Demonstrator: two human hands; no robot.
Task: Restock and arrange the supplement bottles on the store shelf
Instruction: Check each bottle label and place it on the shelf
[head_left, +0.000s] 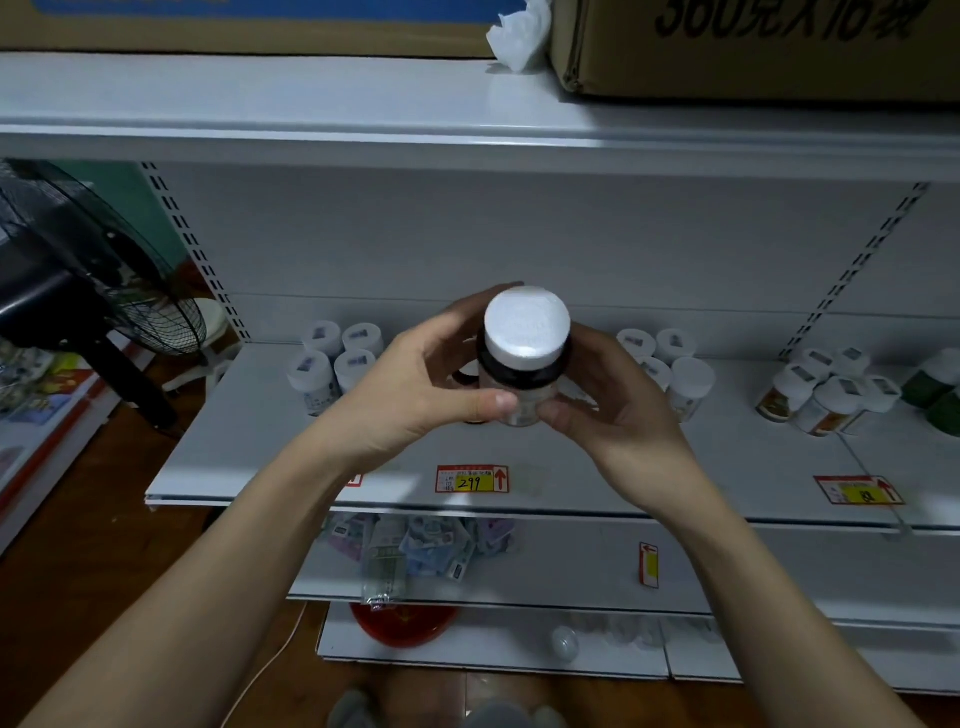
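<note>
We've got both hands up in front of the shelf (753, 467), wrapped round one bottle (524, 358). Left hand (415, 389) curls on its left side, thumb pressed across the lower front; right hand (608, 410) cups the right side, thumb tip meeting the label near the left thumb. The bottle is dark w/ a white cap (527, 323) facing us, held above the middle of the shelf, not touching it. What's inside it we can't tell: glass too dark, label blurred.

Behind our hands, on the shelf: left group (337, 361) of four white-capped bottles packed tight near the back. Right of the hands, another group (670, 369) of white-capped bottles, partly hidden by the right hand. Further right, a cluster (831, 389) of white-capped bottles w/ orange-brown labels, then green bottles (935, 395) at the frame edge.

On the shelf's front lip, a price tag (471, 479) reading 299, a second tag (860, 490) to the right.

Lower shelf holds loose packets (415, 545) in a heap. Below that, a red bowl (402, 623). Top shelf carries a box (753, 47). A black fan (93, 280) stands at left.
</note>
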